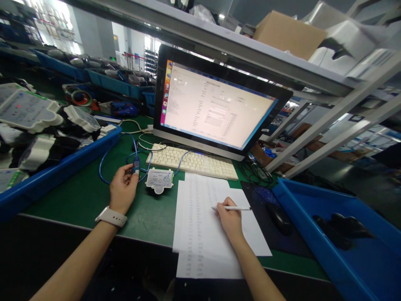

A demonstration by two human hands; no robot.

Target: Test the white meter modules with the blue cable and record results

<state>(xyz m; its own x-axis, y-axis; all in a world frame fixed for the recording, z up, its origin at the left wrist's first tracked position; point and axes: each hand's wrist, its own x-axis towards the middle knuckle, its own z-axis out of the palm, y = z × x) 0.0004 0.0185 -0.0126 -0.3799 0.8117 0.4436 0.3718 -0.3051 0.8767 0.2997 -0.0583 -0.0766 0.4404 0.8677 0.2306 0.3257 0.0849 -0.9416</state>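
My left hand (123, 188) is closed on a blue cable connector (136, 164), whose blue cable (100, 165) loops over the green bench. A white device with a printed label (159, 179) lies just right of that hand, close to the keyboard. Between the fingers of my right hand (230, 218) is a white pen (236, 207), its tip pointing left over the printed sheets (200, 234). Rows of text run down these sheets, too blurred to read. The hand rests on the paper.
A monitor (216, 104) stands behind the white keyboard (194, 162). At left, a blue bin (78, 154) is filled with white devices. A black mouse (278, 218) lies on a dark mouse pad (255, 192). Another blue bin (300, 221) at right holds dark objects. A shelf (250, 46) spans overhead.
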